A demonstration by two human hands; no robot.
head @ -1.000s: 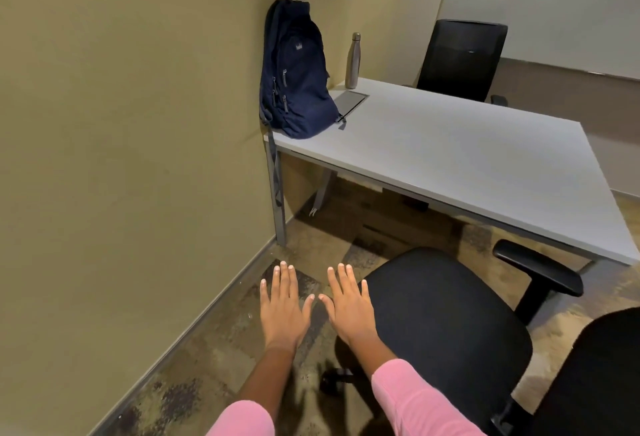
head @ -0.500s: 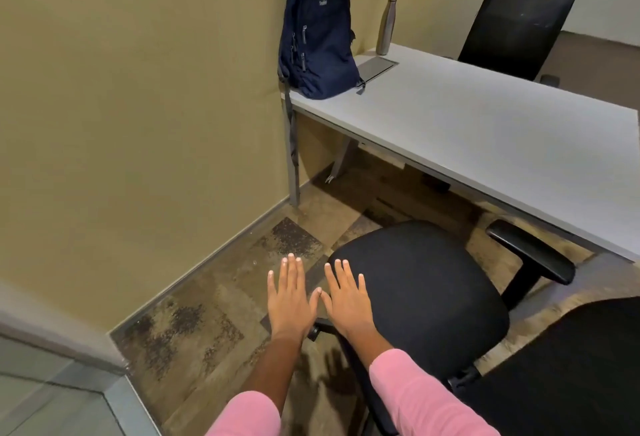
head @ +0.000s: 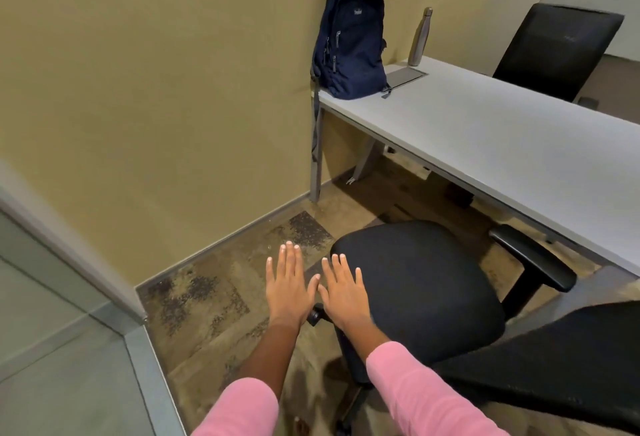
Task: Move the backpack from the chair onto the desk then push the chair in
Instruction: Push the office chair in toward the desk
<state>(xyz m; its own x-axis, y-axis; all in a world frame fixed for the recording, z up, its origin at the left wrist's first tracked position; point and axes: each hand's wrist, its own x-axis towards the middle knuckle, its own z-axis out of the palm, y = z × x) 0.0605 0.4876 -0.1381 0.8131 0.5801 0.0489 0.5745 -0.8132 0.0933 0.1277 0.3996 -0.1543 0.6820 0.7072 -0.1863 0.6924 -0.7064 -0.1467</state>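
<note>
Backpack (head: 351,40) sits upright on the counter (head: 502,144), both hands (head: 313,290) flat, spread and empty beside the chair (head: 419,290), which should roll easily from its stiff backrest.

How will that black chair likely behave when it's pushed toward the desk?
The chair probably rolls easily: a caster shows beneath the seat. It may swivel if pushed off-centre. Its armrest sits near the desk edge and might catch there.

Small office room, long white desk (head: 502,144), black swivel chairs (head: 415,283), carpet tiles (head: 221,297), bare walls (head: 156,89)
</note>
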